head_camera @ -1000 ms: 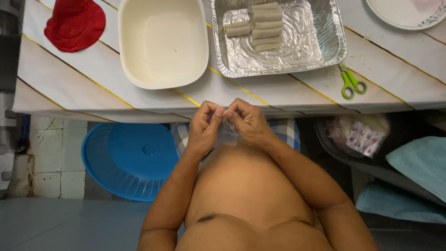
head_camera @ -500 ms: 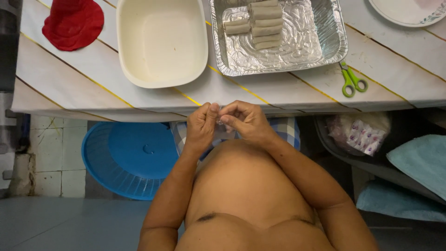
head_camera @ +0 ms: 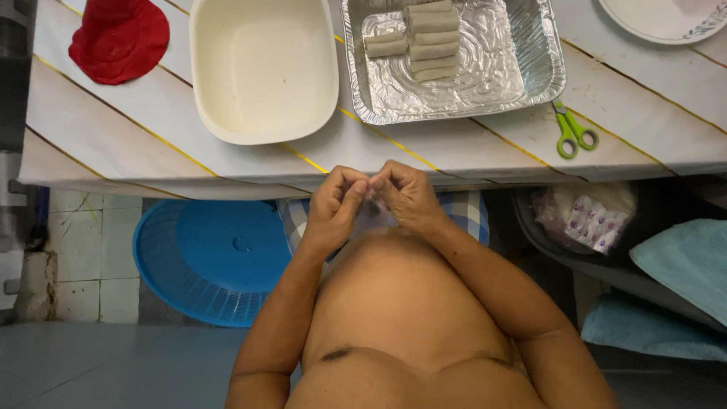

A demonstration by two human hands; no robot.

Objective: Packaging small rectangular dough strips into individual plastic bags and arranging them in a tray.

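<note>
Pinching a thin clear wrapper between both thumbs and forefingers, you have drawn your left hand and right hand back together just below the desk edge, fingertips touching again, working its edge apart.

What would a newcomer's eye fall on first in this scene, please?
Probably the left hand and right hand pinching a thin clear plastic film together at the table edge. Beyond them lies a shiny foil tray holding pale rolled wrappers, beside an empty cream plastic basin.
</note>
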